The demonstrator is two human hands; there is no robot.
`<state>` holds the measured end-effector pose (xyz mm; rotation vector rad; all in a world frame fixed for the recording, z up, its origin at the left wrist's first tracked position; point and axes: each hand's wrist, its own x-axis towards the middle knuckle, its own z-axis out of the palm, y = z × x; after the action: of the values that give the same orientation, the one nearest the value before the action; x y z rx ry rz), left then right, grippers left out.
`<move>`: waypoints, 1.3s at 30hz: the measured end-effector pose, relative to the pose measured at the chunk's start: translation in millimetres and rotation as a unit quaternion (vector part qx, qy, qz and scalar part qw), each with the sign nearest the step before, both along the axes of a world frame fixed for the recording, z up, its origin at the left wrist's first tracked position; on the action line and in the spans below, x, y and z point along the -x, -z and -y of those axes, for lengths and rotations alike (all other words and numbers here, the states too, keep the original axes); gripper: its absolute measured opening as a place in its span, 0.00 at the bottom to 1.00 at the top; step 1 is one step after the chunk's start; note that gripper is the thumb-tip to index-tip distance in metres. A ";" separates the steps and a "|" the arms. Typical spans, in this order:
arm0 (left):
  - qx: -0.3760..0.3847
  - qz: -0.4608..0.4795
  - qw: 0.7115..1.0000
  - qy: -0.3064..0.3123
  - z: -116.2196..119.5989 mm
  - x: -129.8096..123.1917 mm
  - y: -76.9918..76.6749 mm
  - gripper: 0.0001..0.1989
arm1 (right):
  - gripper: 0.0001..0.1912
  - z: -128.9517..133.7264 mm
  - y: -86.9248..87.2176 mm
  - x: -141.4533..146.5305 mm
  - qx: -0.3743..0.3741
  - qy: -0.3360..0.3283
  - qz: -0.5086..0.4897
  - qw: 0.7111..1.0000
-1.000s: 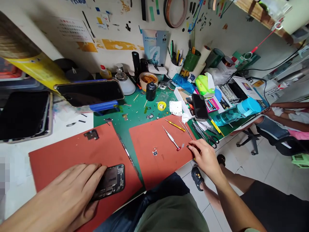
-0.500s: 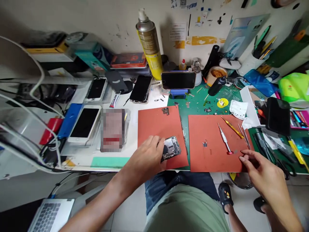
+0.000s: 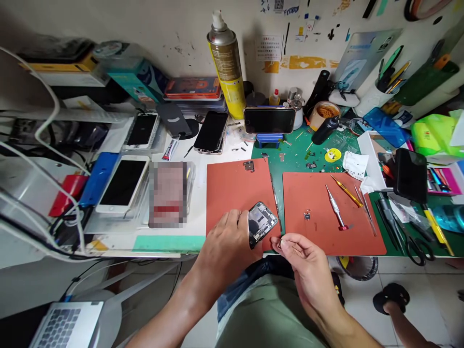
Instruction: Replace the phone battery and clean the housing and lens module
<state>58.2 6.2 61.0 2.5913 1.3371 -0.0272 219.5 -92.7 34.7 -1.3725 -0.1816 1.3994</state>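
My left hand (image 3: 228,237) is wrapped around an opened phone (image 3: 264,221), holding it tilted over the left red-brown mat (image 3: 228,188). The phone's inner parts face up. Close to its lower right edge, my right hand (image 3: 306,258) has thumb and fingers pinched together. Whatever lies between those fingertips is too small to make out. On the right red-brown mat (image 3: 300,241) lie a small metal part (image 3: 307,216), a silver screwdriver (image 3: 335,207), a gold screwdriver (image 3: 346,190) and tweezers (image 3: 367,212). A small dark bracket (image 3: 248,166) rests at the left mat's far edge.
Between the mats lies a thin metal tool (image 3: 274,193). Several phones, one a white phone (image 3: 125,183), lie left. A tall spray can (image 3: 227,67) and a propped phone (image 3: 269,120) stand behind. Scissors (image 3: 416,249) are at the right. Another person's foot (image 3: 391,298) shows below.
My right hand has moved left from the right mat's near corner to the phone's lower edge. The phone in my left hand has turned and shifted slightly right.
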 end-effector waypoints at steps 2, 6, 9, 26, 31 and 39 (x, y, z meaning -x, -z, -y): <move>0.002 0.007 1.000 -0.021 4.2 -2.9 -0.2 0.11 | 0.18 -7.5 0.1 9.5 -0.016 0.012 0.007 1.000; 0.010 0.023 0.997 -0.067 12.4 -7.0 -2.1 0.17 | 0.20 -23.2 -4.7 14.6 -0.022 0.017 -0.003 1.000; 0.048 0.053 0.991 -0.109 16.7 -6.0 -5.0 0.15 | 0.22 -31.8 -8.6 12.1 -0.013 0.014 -0.011 1.000; 0.567 0.477 0.596 -0.309 27.2 12.3 -0.5 0.25 | 0.23 -22.9 -28.1 9.1 0.006 -0.051 -0.022 0.998; 0.595 0.502 0.531 -0.335 30.6 14.5 -0.3 0.27 | 0.20 -12.4 -28.1 -3.7 -0.021 -0.072 0.046 0.996; 0.566 0.524 0.514 -0.374 35.4 18.0 0.3 0.24 | 0.14 -1.5 -11.2 -21.8 -0.052 -0.095 0.122 0.987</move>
<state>40.3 -29.2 60.7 0.4821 1.0736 0.5203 241.3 -91.2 45.9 -1.4658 -0.5534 1.3527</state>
